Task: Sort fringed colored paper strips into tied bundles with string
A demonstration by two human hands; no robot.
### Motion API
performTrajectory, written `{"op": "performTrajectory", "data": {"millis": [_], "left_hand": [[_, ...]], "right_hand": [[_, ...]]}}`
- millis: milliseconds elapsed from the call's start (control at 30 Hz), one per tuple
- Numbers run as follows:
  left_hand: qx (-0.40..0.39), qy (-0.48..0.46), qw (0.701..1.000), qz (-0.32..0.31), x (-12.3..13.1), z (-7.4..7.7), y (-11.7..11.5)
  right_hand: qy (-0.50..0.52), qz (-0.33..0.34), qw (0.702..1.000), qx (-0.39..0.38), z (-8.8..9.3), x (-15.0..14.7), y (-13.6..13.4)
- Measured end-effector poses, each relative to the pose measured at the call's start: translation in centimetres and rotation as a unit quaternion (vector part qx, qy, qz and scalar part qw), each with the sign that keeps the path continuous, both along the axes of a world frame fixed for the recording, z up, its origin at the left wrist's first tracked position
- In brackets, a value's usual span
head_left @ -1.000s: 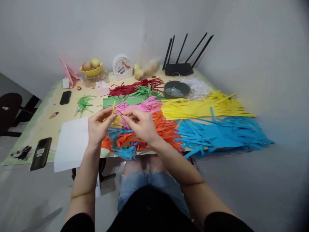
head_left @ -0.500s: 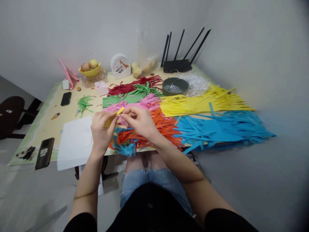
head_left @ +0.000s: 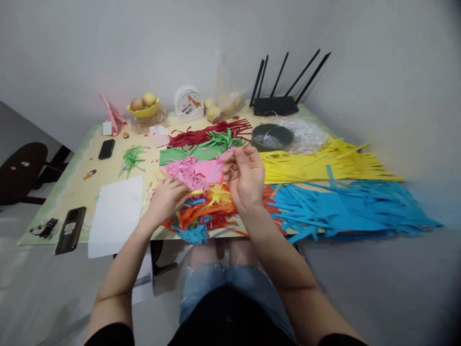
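My left hand is closed over the near middle of the table, pinching a yellow paper strip that sticks out to the right of its fingertips. To its right, my right hand is raised palm up with curled fingers and thumb drawn in; what it may hold is too small to make out. Pink fringed paper lies behind and between both hands. Below them is a tangled heap of orange fringe, with yellow pieces and blue strips in it.
Yellow fringe and blue fringe spread rightward. Green fringe and red fringe lie further back. A dark bowl, a router and a fruit bowl stand behind. White paper and phones lie left.
My hands have moved apart. The right one has gone right and turned palm up, while the left has lowered with the yellow strip. The view has shifted slightly.
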State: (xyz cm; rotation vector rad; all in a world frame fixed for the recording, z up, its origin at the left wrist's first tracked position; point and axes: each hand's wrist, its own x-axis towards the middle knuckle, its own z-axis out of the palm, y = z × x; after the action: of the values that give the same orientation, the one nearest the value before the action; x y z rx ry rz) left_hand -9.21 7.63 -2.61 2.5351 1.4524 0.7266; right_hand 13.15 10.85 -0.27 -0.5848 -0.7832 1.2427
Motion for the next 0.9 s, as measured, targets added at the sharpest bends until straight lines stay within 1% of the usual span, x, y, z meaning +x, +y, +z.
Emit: {"op": "performTrajectory", "data": {"millis": [33,67,100,133,167,200,233,300,400,467,500,600,667,700,767,833,900], "left_hand": [[-0.066,-0.018,0.998,-0.012,-1.8,-0.1,1.7],[-0.120,-0.038,0.992,0.008,-3.7,-0.1,3.7],[-0.137,-0.054,0.984,0.097,-5.8,-0.2,5.8],[-0.117,-0.048,0.966,0.225,-8.0,-0.3,7.8],[-0.100,-0.039,0.953,0.282,-9.9,-0.4,9.6],[-0.088,-0.033,0.943,0.320,-11.7,-0.7,11.1],[-0.080,-0.026,0.935,0.345,-13.1,-1.1,12.3],[-0.074,-0.020,0.929,0.362,-15.2,-2.1,13.7],[-0.062,-0.024,0.924,0.376,-16.8,-3.5,14.2],[-0.043,-0.038,0.923,0.380,-17.4,-3.6,14.3],[-0.030,-0.048,0.923,0.382,-17.6,-3.4,14.5],[0.029,-0.093,0.919,0.383,-17.5,-1.6,14.7],[0.069,-0.136,0.918,0.365,-16.3,0.0,14.0],[0.083,-0.158,0.920,0.348,-15.2,0.7,13.3],[0.095,-0.200,0.928,0.299,-12.1,2.0,11.0],[0.092,-0.248,0.934,0.240,-8.2,2.9,7.8],[0.073,-0.329,0.925,0.177,-4.3,3.5,4.6]], "right_hand": [[0.011,-0.001,1.000,-0.001,-0.1,0.2,0.1],[0.011,0.006,1.000,-0.004,-0.2,0.4,0.1],[0.005,0.018,1.000,-0.008,-0.4,0.5,0.1],[-0.002,0.030,0.999,-0.013,-0.7,0.6,0.0],[-0.007,0.040,0.999,-0.018,-1.0,0.6,-0.1],[-0.012,0.049,0.998,-0.021,-1.3,0.7,-0.2],[-0.017,0.057,0.998,-0.023,-1.5,0.8,-0.3],[-0.033,0.068,0.997,-0.023,-2.1,1.0,-0.4],[-0.060,0.073,0.995,-0.018,-2.7,1.4,-0.2],[-0.081,0.072,0.994,-0.015,-3.1,1.4,0.2],[-0.095,0.073,0.993,-0.014,-3.3,1.4,0.4],[-0.156,0.063,0.986,-0.011,-3.4,1.0,0.9],[-0.206,0.048,0.977,0.001,-2.9,0.5,1.1],[-0.230,0.041,0.972,0.011,-2.6,0.2,1.2],[-0.271,0.031,0.961,0.042,-1.7,-0.7,1.0],[-0.303,0.029,0.949,0.082,-0.7,-1.7,0.7],[-0.331,0.036,0.935,0.121,0.1,-2.8,0.2]]}}
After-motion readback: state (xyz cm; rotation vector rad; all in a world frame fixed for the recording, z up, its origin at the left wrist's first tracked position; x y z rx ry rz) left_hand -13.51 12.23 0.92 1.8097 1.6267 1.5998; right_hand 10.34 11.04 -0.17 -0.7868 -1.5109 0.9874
